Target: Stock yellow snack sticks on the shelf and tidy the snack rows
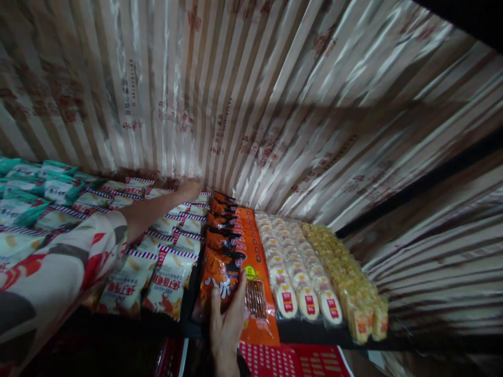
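Observation:
My right hand (228, 324) comes up from the bottom middle. Its thumb and fingers are closed round the lower end of the front orange and black snack bag (220, 275), which heads a row of like bags running back along the shelf. My left arm, in a patterned red and white sleeve, stretches across white snack packets with red and blue striped edges (168, 272). My left hand (191, 188) rests at the back of that row, against the wall. Its fingers are too small and dim to make out.
Green packets (23, 201) fill the far left. Right of the bags lie a long orange stick pack (257, 262), rows of white round packets (298, 283) and yellow packets (353, 293). A striped shiny sheet (251, 94) covers the back. A red basket (298, 361) sits below the black shelf edge (322, 335).

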A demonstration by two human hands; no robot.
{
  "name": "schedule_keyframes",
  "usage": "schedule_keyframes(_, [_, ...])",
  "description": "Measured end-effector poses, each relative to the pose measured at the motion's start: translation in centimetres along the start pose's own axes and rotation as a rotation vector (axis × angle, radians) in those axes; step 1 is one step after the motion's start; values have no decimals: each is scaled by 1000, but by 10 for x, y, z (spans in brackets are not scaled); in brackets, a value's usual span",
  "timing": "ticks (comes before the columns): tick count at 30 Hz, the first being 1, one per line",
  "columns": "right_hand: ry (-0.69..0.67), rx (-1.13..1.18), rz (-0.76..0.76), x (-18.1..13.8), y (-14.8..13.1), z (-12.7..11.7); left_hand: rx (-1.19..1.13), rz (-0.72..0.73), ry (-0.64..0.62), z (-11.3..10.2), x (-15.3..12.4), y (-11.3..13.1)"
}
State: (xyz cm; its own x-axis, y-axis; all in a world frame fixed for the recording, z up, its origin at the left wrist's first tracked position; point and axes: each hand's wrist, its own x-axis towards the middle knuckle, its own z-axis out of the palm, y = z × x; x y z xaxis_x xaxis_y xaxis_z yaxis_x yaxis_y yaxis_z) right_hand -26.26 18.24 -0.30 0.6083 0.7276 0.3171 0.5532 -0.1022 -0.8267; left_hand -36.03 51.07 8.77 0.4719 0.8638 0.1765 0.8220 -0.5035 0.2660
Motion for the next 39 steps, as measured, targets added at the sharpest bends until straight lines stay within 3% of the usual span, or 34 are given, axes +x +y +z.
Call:
schedule_keyframes(4, [35,97,43,3,5,-7,-150,152,364,-24,-53,33])
schedule_keyframes(7, [58,173,72,3,7,-10,-272,262,557,-35,-135,67])
schedule_keyframes(9, [55,191,87,3,7,-11,-285,399,547,-29,-200,87])
schedule_keyframes(11, [19,189,81,4,8,-12,-226,560,455,-10,-259,100])
schedule_keyframes(14, [-39,154,63,5,6,-12,-71,717,372,28,-314,104])
schedule_keyframes(19, [-87,111,30,5,0,-8,14,592,349,64,-335,97])
schedule_keyframes(24, [-18,107,82,-2,-5,-7,14,566,362,70,-354,85])
schedule_keyframes(29, [-37,97,96,-10,-6,-4,-5,572,402,79,-370,67])
schedule_keyframes(39, [49,49,54,-18,-13,13,52,544,266,84,-371,52])
